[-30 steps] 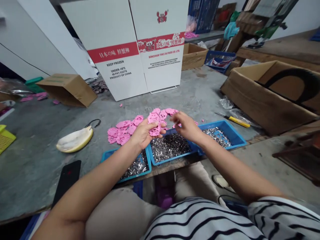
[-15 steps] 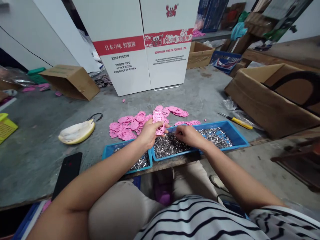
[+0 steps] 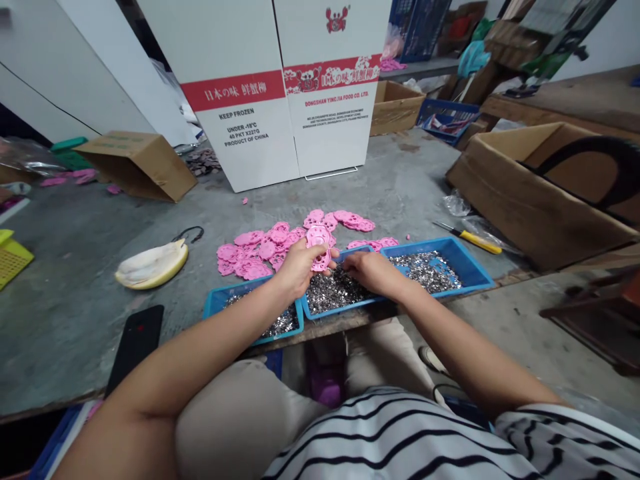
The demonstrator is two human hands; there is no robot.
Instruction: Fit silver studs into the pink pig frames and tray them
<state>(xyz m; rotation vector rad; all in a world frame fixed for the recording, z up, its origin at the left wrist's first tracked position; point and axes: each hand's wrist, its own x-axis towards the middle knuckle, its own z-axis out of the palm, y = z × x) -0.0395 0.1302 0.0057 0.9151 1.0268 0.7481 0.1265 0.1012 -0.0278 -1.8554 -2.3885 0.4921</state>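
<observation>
Holding pink plastic piece [image 3: 319,241] in left grip [image 3: 297,268], just above middle blue tray [image 3: 345,309]. Resting right grip [image 3: 373,270] on metal bits [image 3: 327,293] inside that tray. Noted behind tray: loose pink pieces [image 3: 260,257].

A worn grey tabletop [image 3: 410,180] runs back to a white wall [image 3: 60,87] on the far left, with tall white cartons [image 3: 280,93] along its far edge, an open brown cardboard box [image 3: 530,200] at its right edge and wooden benches [image 3: 565,103] beyond

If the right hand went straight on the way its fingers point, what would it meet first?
Probably the pink piece held in the left hand: the right hand points leftward at it, low over the metal bits. Depth is unclear.
</observation>
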